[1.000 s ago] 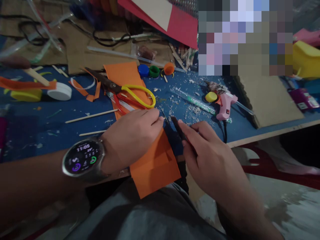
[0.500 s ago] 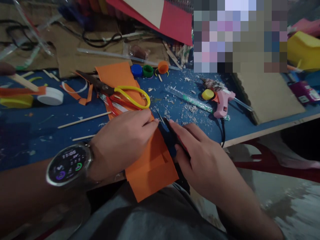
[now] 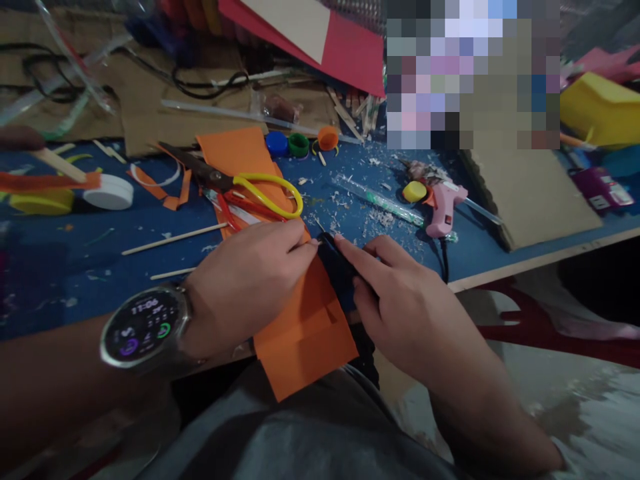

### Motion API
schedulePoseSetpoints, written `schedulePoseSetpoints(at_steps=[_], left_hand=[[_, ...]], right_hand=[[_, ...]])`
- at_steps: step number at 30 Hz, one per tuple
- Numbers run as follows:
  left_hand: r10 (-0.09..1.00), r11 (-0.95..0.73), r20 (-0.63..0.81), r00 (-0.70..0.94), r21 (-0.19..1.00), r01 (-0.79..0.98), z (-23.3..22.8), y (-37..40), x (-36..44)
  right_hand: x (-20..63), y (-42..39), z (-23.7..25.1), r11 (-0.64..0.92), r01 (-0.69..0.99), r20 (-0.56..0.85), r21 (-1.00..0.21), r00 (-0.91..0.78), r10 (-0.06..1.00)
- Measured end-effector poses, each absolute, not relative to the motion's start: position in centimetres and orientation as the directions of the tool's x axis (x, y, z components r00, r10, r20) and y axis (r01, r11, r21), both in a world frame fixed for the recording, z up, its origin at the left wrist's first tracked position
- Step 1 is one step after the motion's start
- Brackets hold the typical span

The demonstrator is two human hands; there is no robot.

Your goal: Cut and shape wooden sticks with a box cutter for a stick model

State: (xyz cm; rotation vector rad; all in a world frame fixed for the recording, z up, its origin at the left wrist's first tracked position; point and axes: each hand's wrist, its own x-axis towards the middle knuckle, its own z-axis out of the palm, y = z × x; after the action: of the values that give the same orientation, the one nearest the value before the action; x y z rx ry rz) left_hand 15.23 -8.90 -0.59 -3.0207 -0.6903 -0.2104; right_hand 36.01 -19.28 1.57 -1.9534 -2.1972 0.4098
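Note:
My left hand [image 3: 255, 273], a watch on its wrist, is closed in a pinch over an orange sheet [image 3: 310, 363]. The pale tip of a thin wooden stick [image 3: 321, 243] pokes out at its fingertips; the rest is hidden. Wrapped round the dark handle of a cutter knife [image 3: 341, 259] is my right hand [image 3: 407, 297], its index finger stretched along the top. The knife's thin blade points away from me, close beside the stick's tip. Just beyond my left hand, yellow-handled scissors [image 3: 270, 192] and a red-handled tool [image 3: 227, 213] lie on the orange sheet.
White shavings litter the blue table [image 3: 370, 230]. To the right are a pink glue gun [image 3: 443, 207] and cardboard [image 3: 540, 200]. Bottle caps [image 3: 299, 145] stand at the back. At left, another person's fingers [image 3: 20, 138] hold a flat stick [image 3: 60, 165] near a white cap [image 3: 109, 192].
The knife has tilted and its front end has come nearer my left fingertips, so less of the blade shows. The view has shifted slightly; my left hand keeps its pinch.

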Motion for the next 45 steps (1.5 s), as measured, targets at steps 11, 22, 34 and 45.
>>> schedulePoseSetpoints(at_steps=[11,22,34,45], left_hand=[[0.464,-0.883,0.217,0.859,0.036,0.468,-0.9,-8.7,15.1],[0.459,-0.888,0.256,0.851,0.094,0.45,-1.1,-8.2,15.1],[0.475,-0.876,0.374,0.796,0.283,0.39,-1.0,-8.4,15.1],[0.7,-0.659,0.421,0.577,0.693,0.293,-0.5,-8.3,14.6]], right_hand=[[36.9,-18.2,0.9,0.092,0.965,0.07,-0.246,-0.077,0.995],[37.4,-16.2,0.2,0.349,0.886,0.336,-0.306,-0.243,0.91],[36.8,-16.0,0.1,0.401,0.751,0.397,-0.524,-0.201,0.896],[35.4,-15.9,0.9,0.334,0.819,0.259,-0.467,-0.234,0.937]])
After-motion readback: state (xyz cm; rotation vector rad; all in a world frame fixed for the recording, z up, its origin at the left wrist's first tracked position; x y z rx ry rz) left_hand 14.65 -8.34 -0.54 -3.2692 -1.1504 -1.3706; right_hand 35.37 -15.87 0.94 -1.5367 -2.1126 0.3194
